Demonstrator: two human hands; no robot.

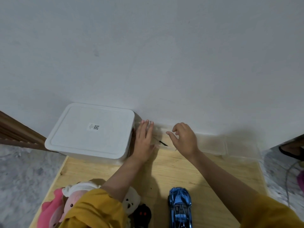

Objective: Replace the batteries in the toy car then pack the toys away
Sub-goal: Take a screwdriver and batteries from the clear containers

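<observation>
A shiny blue toy car (180,208) stands on the wooden table (172,170) near the front edge. A black remote control (142,215) lies left of it, beside a white plush (131,201) and a pink plush (54,209). A white lidded storage box (92,130) sits at the back left against the wall. My left hand (144,140) lies flat, fingers together, on a clear plastic container (212,143) just right of the box. My right hand (184,139) hovers over the same container with fingers curled and apart. A thin black tool (163,143) lies between the hands.
The white wall (148,55) stands right behind the table. Grey floor (21,170) shows on both sides. A dark sandal (291,150) and a cable (289,178) lie on the floor at the right. Yellow sleeves (95,211) cover part of the plush toys.
</observation>
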